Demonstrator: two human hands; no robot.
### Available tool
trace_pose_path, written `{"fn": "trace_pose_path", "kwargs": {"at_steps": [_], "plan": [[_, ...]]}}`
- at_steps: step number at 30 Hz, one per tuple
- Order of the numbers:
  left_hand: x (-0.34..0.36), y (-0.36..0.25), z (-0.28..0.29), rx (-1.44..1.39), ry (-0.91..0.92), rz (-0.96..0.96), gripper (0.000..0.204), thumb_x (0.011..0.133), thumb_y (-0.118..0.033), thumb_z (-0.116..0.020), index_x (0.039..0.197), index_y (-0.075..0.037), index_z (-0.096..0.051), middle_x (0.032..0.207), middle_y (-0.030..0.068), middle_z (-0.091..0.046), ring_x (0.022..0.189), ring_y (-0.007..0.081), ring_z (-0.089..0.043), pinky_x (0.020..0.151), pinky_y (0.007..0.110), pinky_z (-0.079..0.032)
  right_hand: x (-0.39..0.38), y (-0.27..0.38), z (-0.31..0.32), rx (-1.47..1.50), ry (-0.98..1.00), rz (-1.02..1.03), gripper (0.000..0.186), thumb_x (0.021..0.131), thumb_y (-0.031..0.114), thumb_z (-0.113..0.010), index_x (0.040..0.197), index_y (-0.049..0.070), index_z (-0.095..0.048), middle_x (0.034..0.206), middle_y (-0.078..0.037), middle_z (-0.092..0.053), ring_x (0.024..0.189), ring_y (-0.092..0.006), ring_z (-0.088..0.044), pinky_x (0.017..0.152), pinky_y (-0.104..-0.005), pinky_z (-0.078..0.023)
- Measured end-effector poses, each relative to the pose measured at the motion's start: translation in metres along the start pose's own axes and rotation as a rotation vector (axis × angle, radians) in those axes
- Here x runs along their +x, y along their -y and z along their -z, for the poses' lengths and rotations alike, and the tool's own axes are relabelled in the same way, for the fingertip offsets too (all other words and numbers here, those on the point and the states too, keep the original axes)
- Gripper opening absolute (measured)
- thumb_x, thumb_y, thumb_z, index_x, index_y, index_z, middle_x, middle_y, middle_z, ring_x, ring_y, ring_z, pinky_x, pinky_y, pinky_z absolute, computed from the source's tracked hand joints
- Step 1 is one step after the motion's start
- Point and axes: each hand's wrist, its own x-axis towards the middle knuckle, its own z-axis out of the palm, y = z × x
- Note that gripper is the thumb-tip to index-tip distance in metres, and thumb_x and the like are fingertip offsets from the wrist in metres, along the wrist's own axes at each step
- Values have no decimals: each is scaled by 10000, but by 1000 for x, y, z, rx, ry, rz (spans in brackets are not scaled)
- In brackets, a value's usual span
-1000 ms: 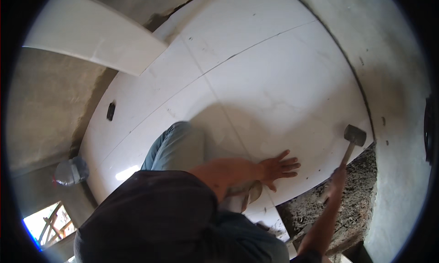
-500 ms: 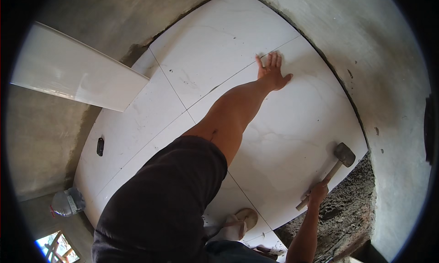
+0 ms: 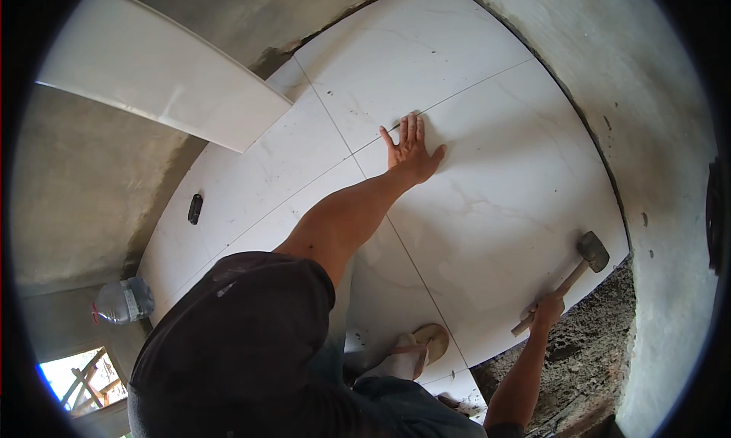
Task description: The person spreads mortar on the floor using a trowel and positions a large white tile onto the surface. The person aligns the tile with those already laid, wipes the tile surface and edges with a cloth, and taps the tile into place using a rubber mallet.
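Observation:
My left hand (image 3: 413, 150) lies flat on a large white floor tile (image 3: 495, 187) with grey veining, its fingers spread. Its fingertips reach the thin joint toward the neighbouring tile, right of where several joints cross. In my right hand (image 3: 547, 314), at lower right, is a rubber mallet, gripped by its wooden handle (image 3: 572, 278). The dark mallet head (image 3: 592, 251) is over the tile's right corner; whether it touches the tile I cannot tell.
Rough grey mortar (image 3: 586, 354) lies exposed beside the tile's lower right edge. Plastered walls (image 3: 655, 133) border the tiles. A long white panel (image 3: 167, 73) juts in from upper left. A small black object (image 3: 196, 209) and a clear plastic bottle (image 3: 126, 299) are at left; my sandalled foot (image 3: 419, 347) is below.
My left hand has slid leftward along the joint, closer to the crossing. My right hand still grips the mallet near the same tile corner. The whole view has shifted somewhat.

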Motion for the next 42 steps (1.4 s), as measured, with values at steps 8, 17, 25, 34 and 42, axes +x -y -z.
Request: {"fn": "trace_pose_path", "kwargs": {"at_steps": [8, 17, 25, 34, 42], "plan": [[-56, 62, 1, 2, 13, 140, 823, 941, -560, -338, 1500, 2, -117, 1582, 137, -104, 1470, 261, -59, 1169, 528, 20, 15, -15, 0, 39, 18, 63, 816, 954, 648, -272, 1000, -78, -640, 613, -128, -575, 472, -245, -562, 440, -371, -479], [-185, 77, 39, 385, 147, 43, 656, 922, -470, -393, 1285, 71, -459, 1349, 228, -462, 1346, 382, -311, 1118, 621, -101, 10, -14, 1, 105, 39, 14, 802, 943, 665, -289, 809, -64, -595, 549, -103, -521, 426, -233, -524, 412, -359, -452], [-487, 117, -74, 96, 1738, -271, 423, 857, -260, -490, 1233, -96, -593, 1141, 158, -643, 1116, 286, -581, 985, 444, -425, -1, -11, 5, 64, 19, 34, 769, 927, 692, -309, 761, -18, -556, 588, -71, -484, 457, -210, -480, 462, -382, -437], [-485, 126, -164, -139, 548, 844, 516, 766, -171, -646, 1253, -64, -513, 1112, 163, -626, 1017, 273, -625, 958, 422, -456, 0, -8, 0, 66, -32, 21, 775, 904, 709, -357, 862, -36, -570, 695, -92, -535, 552, -217, -527, 498, -376, -452], [-284, 218, -38, 491, 138, 663, 796, 713, -231, -702, 1375, -38, -304, 1294, 192, -427, 1182, 379, -472, 989, 485, -415, 16, -28, -3, 44, -28, 204, 696, 1000, 523, -307, 804, -54, -644, 641, -143, -613, 514, -242, -622, 464, -362, -504]]}}
